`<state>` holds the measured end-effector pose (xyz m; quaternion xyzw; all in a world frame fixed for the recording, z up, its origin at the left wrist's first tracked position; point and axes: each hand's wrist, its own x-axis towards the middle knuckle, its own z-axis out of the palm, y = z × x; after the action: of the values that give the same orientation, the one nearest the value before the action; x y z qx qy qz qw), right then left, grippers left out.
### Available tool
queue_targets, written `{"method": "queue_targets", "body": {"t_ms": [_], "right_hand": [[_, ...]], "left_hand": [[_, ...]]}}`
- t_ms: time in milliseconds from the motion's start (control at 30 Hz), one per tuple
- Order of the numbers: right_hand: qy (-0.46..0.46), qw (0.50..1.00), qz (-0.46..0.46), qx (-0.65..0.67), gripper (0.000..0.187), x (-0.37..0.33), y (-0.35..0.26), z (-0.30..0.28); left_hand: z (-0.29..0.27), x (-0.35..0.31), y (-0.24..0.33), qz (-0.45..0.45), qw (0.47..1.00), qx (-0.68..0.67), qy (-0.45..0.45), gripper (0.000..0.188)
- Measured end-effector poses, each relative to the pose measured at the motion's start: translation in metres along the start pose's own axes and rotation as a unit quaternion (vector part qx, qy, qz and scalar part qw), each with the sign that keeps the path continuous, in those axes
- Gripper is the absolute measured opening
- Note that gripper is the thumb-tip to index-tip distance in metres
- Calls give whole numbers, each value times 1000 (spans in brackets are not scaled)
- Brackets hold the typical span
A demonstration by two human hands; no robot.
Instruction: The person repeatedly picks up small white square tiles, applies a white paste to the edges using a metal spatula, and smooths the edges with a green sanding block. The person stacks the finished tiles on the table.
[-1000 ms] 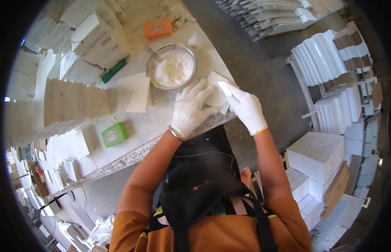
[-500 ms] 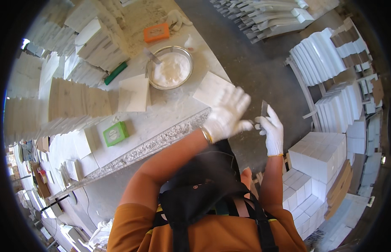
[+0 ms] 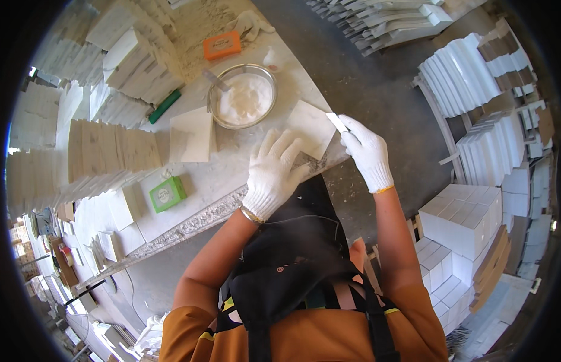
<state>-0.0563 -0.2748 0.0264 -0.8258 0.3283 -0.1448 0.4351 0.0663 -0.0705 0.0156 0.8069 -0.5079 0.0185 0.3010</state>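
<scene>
A white square tile (image 3: 309,128) lies flat at the near right end of the marble worktop (image 3: 190,208). My left hand (image 3: 273,175), in a white knit glove, hovers with fingers spread just beside the tile's near-left corner. My right hand (image 3: 366,151), also gloved, pinches a small flat blade (image 3: 337,122) whose tip meets the tile's right edge. Behind the tile stands a glass bowl (image 3: 242,96) of white paste with a spatula (image 3: 215,81) resting in it.
A second white tile (image 3: 193,135), a green box (image 3: 167,193), an orange box (image 3: 222,45) and a green-handled tool (image 3: 164,106) lie on the worktop. Tile stacks (image 3: 114,154) crowd its left side. More stacks of tiles (image 3: 467,75) and white boxes (image 3: 464,220) stand on the floor at right.
Both hands lifted off the tile and swung out to the right, then came back. Now the right hand holds a blade at the tile's edge and the left hovers open.
</scene>
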Motion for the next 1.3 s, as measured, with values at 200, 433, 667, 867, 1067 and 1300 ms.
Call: {"method": "queue_targets", "body": {"t_ms": [200, 433, 667, 867, 1067, 1300], "right_hand": [[22, 979, -160, -128, 31, 15, -9, 19], [-28, 993, -57, -97, 29, 19, -21, 2], [-35, 977, -138, -158, 29, 20, -11, 22], [-6, 984, -133, -118, 31, 25, -3, 12], [-116, 973, -138, -142, 32, -8, -11, 13], [-74, 969, 157, 178, 38, -74, 19, -47]], "left_hand": [[8, 2, -9, -4, 1000, -12, -8, 52], [6, 2, -11, -10, 1000, -12, -10, 50], [10, 0, -14, -11, 1000, -14, -8, 50], [10, 0, -13, -6, 1000, -23, 2, 49], [1, 2, -13, -8, 1000, -11, -13, 45], [7, 32, -4, 54, 998, 0, -19, 51]]}}
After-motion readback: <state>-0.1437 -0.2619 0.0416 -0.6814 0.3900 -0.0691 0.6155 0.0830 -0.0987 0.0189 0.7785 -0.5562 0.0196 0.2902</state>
